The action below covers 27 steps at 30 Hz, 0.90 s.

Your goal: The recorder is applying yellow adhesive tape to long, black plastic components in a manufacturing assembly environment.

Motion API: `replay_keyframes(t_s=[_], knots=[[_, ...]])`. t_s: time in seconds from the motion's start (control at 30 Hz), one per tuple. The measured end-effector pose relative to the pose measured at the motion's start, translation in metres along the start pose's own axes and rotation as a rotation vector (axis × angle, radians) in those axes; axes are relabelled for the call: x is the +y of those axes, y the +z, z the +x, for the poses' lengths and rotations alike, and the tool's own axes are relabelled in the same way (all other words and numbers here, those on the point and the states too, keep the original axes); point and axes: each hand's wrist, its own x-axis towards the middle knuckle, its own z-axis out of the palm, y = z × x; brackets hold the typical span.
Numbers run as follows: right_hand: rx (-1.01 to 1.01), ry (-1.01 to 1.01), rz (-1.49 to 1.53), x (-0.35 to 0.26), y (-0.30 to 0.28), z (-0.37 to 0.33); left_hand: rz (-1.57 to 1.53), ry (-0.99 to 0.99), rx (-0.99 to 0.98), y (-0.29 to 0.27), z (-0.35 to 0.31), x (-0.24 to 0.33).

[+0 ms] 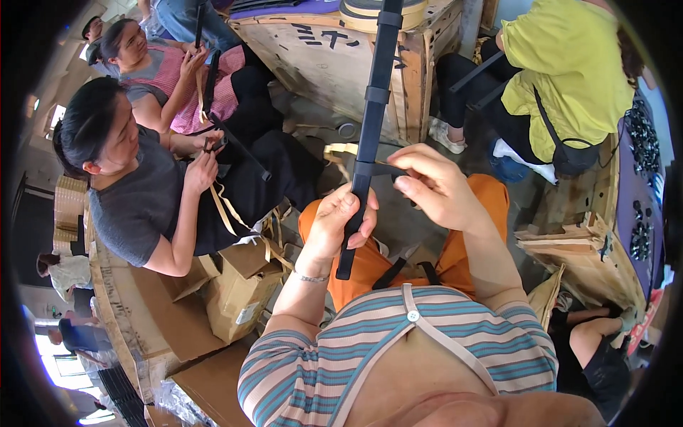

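Note:
A long, flat black strap (368, 132) runs upright in front of me, from near my lap to past the top edge. Darker bands cross it at several places. My left hand (340, 222) is closed round its lower part, with the thumb lying along the strap. Beside it on the right, my right hand (437, 186) pinches the end of a short black strip (388, 170) that sticks out sideways from the strap just above my left hand. A thin tan tape (341, 148) loops behind the strap on the left.
Two seated people (131, 171) on the left work with black straps and tan tape. A person in yellow (562, 78) sits at the far right. Cardboard boxes (238, 295) stand by my left arm. Wooden crates (320, 53) are ahead and at right, where purple cloth (637, 188) bears small black pieces.

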Motion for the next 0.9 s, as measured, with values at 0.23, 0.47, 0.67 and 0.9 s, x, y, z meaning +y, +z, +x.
replay_keyframes(t_s=[0.23,0.47,0.67,0.9], knots=[[0.054,0.111,-0.107,-0.009,0.011,0.023,0.171,0.015,0.051,0.001,0.017,0.000],[0.055,0.197,0.101,0.002,0.025,0.027,0.141,0.053,0.074,-0.005,0.021,-0.008],[0.090,0.488,0.489,0.027,0.034,0.022,0.075,0.000,0.007,-0.003,0.028,-0.017],[0.060,0.130,0.578,0.063,0.038,0.028,-0.216,-0.214,-0.263,0.007,0.038,0.000]])
